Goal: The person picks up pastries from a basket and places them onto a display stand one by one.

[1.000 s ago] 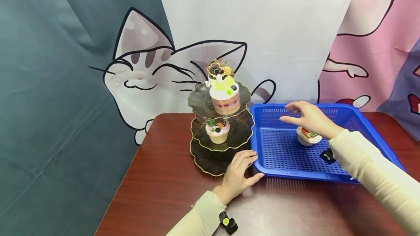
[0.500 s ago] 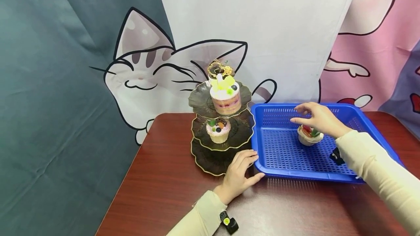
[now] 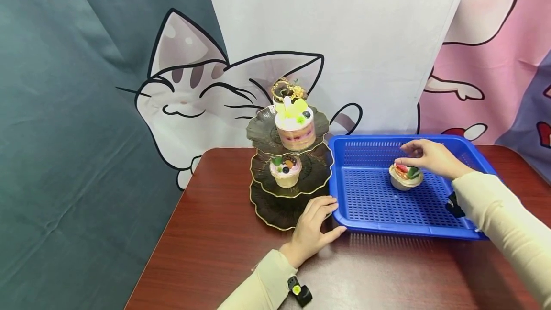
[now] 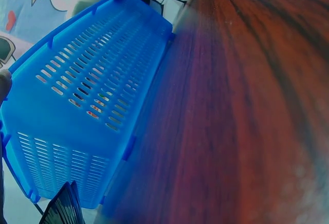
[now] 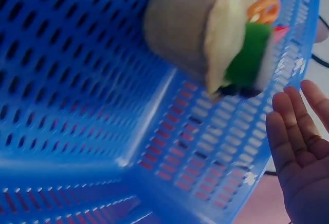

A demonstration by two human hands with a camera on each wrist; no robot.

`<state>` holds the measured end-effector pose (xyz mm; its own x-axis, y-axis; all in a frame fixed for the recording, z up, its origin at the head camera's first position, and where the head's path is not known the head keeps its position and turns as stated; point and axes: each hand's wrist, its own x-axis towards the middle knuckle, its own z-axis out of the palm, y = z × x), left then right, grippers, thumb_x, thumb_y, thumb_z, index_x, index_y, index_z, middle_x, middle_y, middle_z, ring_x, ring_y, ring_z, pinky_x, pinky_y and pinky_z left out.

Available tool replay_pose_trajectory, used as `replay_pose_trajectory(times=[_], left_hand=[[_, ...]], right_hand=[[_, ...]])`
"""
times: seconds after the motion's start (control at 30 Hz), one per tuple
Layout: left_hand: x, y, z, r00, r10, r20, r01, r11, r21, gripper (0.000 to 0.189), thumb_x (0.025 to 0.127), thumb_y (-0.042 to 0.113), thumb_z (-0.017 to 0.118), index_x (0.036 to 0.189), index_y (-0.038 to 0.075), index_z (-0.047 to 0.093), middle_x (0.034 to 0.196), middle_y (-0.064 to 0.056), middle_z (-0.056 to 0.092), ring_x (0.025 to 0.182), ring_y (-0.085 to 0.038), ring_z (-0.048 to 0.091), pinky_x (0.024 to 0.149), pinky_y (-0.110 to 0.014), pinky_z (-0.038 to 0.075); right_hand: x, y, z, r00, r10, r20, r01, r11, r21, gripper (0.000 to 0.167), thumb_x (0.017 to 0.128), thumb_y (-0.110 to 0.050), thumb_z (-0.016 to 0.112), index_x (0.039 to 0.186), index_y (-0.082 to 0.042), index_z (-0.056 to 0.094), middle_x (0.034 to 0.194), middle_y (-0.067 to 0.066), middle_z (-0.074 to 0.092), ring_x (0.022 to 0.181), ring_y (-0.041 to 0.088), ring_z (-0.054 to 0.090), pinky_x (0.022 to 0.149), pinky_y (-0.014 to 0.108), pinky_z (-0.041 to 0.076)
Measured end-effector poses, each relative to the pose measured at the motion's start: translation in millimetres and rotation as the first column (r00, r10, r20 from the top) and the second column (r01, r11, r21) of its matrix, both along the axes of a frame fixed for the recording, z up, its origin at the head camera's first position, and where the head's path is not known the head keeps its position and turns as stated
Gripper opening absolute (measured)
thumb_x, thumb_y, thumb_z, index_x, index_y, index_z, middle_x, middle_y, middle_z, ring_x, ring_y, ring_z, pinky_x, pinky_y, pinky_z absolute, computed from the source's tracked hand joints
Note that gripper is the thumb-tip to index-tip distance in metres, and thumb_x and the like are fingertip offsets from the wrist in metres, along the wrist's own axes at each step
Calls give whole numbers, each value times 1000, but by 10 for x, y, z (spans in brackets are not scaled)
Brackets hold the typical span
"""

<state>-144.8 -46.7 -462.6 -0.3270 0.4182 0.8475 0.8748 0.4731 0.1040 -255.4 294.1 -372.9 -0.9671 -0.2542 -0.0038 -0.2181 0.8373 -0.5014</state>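
Note:
A tart-like cupcake (image 3: 403, 182) with red fruit and a green leaf on cream sits in the blue plastic basket (image 3: 387, 228). Just above and to the right of it hovers my right hand (image 3: 435, 159), fingers extended, thumb apart, holding nothing. In the right wrist view the cupcake (image 5: 185, 26) stands apart from the fingers (image 5: 295, 126). My left hand (image 3: 310, 231) rests its fingers against the basket's near left corner, thumb by the front rim. The left wrist view shows the basket's perforated wall (image 4: 67, 100) and only a fingertip at the left edge.
Left of the basket stands a dark, gold-edged three-tier stand (image 3: 267, 209). A layered dessert cup (image 3: 296, 133) and a chocolate-topped cake (image 3: 284, 91) sit on its top tier, a cupcake (image 3: 285, 178) on the middle one. A printed curtain (image 3: 366, 27) hangs behind the table (image 3: 202, 233).
My right hand has moved right and lowered toward the cupcake in the basket, uncovering more of its top. The left hand stays at the basket's corner.

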Motion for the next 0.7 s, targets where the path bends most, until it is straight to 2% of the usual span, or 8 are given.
replay_pose_trajectory(times=[0.33, 0.53, 0.7], left_hand=[[4, 5, -9, 1000, 1, 0, -1, 1000, -4, 43, 80, 30, 77, 106, -1, 65, 114, -12, 63, 112, -23, 58, 105, -26, 45], [3, 2, -1, 1000, -3, 3, 3, 1000, 1, 43, 79, 30, 77, 107, -1, 64, 115, -11, 63, 112, -23, 58, 105, -26, 45], [0, 2, 4, 1000, -5, 4, 5, 1000, 0, 44, 78, 29, 78, 107, -1, 64, 114, -12, 63, 112, -23, 58, 106, -26, 45]], right_hand=[[-16, 166, -155, 1000, 2, 30, -4, 999, 52, 67, 84, -43, 70, 118, 14, 56, 111, 32, 61, 99, 40, 59, 83, 55, 51], [-39, 189, -205, 999, 20, 32, -23, 997, 75, 70, 81, -43, 73, 116, 16, 56, 108, 32, 63, 93, 37, 61, 78, 52, 53], [-49, 195, -250, 997, 49, 54, -54, 994, 98, 76, 78, -45, 75, 116, 17, 55, 108, 33, 63, 95, 40, 61, 82, 56, 52]])
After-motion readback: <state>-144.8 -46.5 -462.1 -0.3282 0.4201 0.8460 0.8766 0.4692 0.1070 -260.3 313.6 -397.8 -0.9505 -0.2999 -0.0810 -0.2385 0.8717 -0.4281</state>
